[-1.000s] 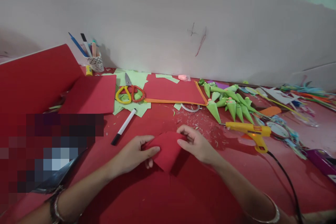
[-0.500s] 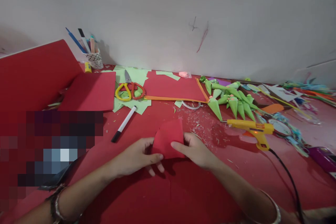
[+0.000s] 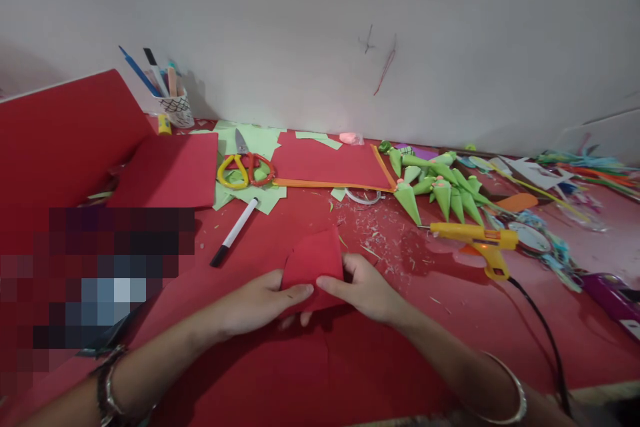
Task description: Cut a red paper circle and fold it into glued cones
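So both hands are on one small piece of red paper (image 3: 313, 257), held up in front of the person, near the middle of the worktop (image 3: 475, 330). The left hand (image 3: 250, 303) is partly curled, thumb flat on the front of the paper near its lower left, a couple of fingertips peeking out underneath. The right hand (image 3: 370, 290) has a similar loose pinch at the right edge, thumb on the front and fingers tucked behind. The thumb tips are nearly meeting. Can't tell if the paper's bottom edge touches anything.

Just beyond the left hand there's a white marker (image 3: 235, 230) with a black end, lying at a slant. Behind that, scissors (image 3: 248, 161) with one yellow and one red handle sit on light green paper (image 3: 273, 201), next to a red sheet (image 3: 325, 163) with orange strips along two sides. A patterned cup (image 3: 177, 111) of pens stands further back on the left.

Over on the right, a yellow glue gun (image 3: 475, 233) lies with a small orange light glowing, its nozzle right by a pile of green paper cones (image 3: 443, 197). Tiny paper scraps (image 3: 377, 230) are scattered between the cones and the right hand.
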{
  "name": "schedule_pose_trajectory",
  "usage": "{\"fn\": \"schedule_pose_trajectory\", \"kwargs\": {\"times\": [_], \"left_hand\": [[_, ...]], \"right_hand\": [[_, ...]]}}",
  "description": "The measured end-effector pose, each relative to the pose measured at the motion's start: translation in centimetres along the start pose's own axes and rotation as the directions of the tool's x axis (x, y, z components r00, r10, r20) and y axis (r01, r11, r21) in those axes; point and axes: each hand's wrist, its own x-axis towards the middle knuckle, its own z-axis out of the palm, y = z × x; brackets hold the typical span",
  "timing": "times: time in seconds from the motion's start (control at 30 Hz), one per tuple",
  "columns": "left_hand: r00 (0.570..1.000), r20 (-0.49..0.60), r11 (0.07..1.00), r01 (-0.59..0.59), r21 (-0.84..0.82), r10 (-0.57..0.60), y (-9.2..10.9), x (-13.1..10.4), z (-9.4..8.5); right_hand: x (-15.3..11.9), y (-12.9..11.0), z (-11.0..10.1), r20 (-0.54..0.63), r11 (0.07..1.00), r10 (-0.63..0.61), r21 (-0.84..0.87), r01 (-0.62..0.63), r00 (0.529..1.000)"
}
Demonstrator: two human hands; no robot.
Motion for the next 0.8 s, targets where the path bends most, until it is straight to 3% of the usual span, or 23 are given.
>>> {"fn": "schedule_pose_trajectory", "kwargs": {"times": [0.2,0.37,0.6,0.8], "left_hand": [[0.997,-0.075,0.991,0.034,0.131,-0.024,0.06,-0.06,0.53],[0.998,-0.065,0.981,-0.010,0.192,0.023,0.50,-0.16,0.78],[0.992,-0.125,0.972,0.026,0.232,0.004,0.16,-0.27,0.62],[0.990,-0.138,0.974,0.003,0.226,0.029,0.51,-0.11,0.67]], "right_hand": [[0.25,0.68,-0.05,-0.034,0.998,-0.011,-0.064,0.009,0.999],[-0.08,1.05,-0.24,-0.043,0.995,0.046,-0.085,-0.049,0.998],[-0.29,0.50,0.01,0.026,0.978,0.186,-0.104,-0.183,0.982],[-0.37,0.60,0.05,0.068,0.977,0.156,-0.160,-0.143,0.985]]}}
